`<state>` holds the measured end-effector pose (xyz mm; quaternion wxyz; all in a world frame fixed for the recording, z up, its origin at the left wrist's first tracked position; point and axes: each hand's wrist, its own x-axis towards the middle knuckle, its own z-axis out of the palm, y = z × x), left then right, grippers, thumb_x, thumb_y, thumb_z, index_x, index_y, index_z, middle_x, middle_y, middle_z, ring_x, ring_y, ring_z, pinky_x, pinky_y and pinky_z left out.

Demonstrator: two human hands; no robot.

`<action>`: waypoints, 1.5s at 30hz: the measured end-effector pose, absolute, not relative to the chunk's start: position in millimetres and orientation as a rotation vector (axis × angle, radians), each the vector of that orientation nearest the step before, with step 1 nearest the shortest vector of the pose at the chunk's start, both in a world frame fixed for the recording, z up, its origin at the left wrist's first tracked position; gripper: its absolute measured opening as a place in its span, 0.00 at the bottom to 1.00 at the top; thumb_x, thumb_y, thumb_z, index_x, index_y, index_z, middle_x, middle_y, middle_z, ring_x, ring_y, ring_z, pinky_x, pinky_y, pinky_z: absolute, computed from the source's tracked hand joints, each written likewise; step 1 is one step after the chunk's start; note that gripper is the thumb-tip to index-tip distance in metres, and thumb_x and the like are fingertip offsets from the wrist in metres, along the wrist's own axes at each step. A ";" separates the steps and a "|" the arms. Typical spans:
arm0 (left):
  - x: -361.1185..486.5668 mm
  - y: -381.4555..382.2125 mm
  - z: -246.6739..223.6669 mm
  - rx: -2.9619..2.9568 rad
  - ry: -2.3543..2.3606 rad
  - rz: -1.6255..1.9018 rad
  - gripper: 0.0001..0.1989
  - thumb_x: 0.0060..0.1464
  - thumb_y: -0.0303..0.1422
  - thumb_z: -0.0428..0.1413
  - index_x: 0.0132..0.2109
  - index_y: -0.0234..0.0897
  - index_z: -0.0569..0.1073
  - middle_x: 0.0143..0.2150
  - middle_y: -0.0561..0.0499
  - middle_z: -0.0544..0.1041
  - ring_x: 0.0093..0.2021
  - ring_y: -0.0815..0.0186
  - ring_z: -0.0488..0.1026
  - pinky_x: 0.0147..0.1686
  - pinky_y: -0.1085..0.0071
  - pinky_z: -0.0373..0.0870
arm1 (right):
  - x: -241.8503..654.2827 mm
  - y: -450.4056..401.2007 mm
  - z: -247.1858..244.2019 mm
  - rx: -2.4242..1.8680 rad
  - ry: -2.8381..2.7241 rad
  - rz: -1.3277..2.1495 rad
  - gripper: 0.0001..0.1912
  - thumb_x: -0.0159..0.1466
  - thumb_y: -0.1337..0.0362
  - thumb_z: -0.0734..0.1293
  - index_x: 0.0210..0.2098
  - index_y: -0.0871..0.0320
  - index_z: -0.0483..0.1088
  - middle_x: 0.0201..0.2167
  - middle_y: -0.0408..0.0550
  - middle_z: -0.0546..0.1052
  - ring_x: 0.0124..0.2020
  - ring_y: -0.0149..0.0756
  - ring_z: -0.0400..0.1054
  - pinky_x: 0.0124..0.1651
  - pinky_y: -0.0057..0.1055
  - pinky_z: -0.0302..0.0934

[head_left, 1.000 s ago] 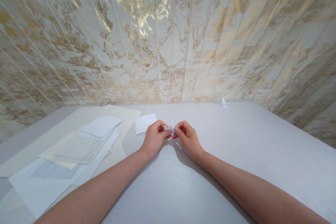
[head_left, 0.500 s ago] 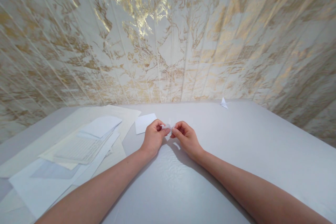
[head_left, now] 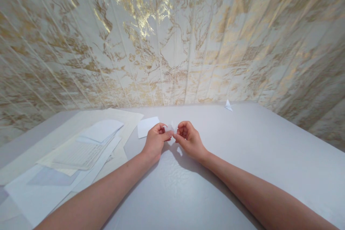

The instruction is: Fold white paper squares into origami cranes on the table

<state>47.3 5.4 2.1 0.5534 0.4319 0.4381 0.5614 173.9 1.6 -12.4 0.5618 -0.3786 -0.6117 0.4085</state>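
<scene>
A small piece of folded white paper point(head_left: 170, 128) is held up above the table at the middle of the view. My left hand point(head_left: 156, 139) is closed on its left side, thumb in front and fingers behind. At its right edge, the bent fingers and thumb of my right hand point(head_left: 190, 140) close around the paper. Both thumb tips nearly meet at the paper's lower part. Its exact folds are too small to make out and partly covered by my fingers.
A folded white paper piece point(head_left: 228, 105) with pointed tips stands by the wall at the back right. A flat white sheet point(head_left: 145, 126) lies behind my left hand. Several overlapping papers point(head_left: 102, 129), one with writing, spread across the left. The patterned gold and white wall point(head_left: 172, 43) borders the table point(head_left: 242, 143).
My right hand's thumb and index finger have parted slightly, and the thumb has slid left toward my left thumb. More of the folded paper shows between my hands. The view has shifted a little.
</scene>
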 end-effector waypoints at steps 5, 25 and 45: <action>44.4 6.3 1.6 1.054 1.042 1.277 0.19 0.29 0.29 0.63 0.34 0.36 0.70 0.18 0.61 0.66 0.20 0.74 0.63 0.22 0.77 0.58 | 179.9 2.3 -14.4 -0.926 -1.550 0.973 0.08 0.54 0.60 0.65 0.30 0.56 0.64 0.20 0.37 0.65 0.21 0.27 0.60 0.26 0.26 0.56; 40.3 7.6 9.0 0.899 0.885 1.086 0.14 0.34 0.38 0.64 0.25 0.31 0.73 0.24 0.50 0.74 0.27 0.67 0.72 0.31 0.71 0.68 | 191.3 8.4 -17.7 -0.863 -1.714 0.364 0.07 0.59 0.68 0.61 0.27 0.57 0.70 0.25 0.46 0.73 0.29 0.33 0.64 0.34 0.30 0.58; 40.5 8.1 7.2 1.157 1.046 1.168 0.10 0.30 0.25 0.61 0.27 0.33 0.73 0.19 0.57 0.69 0.22 0.74 0.64 0.25 0.76 0.59 | 180.0 2.2 -13.7 -1.022 -1.373 1.099 0.09 0.52 0.59 0.66 0.25 0.59 0.65 0.19 0.38 0.64 0.20 0.26 0.57 0.24 0.25 0.50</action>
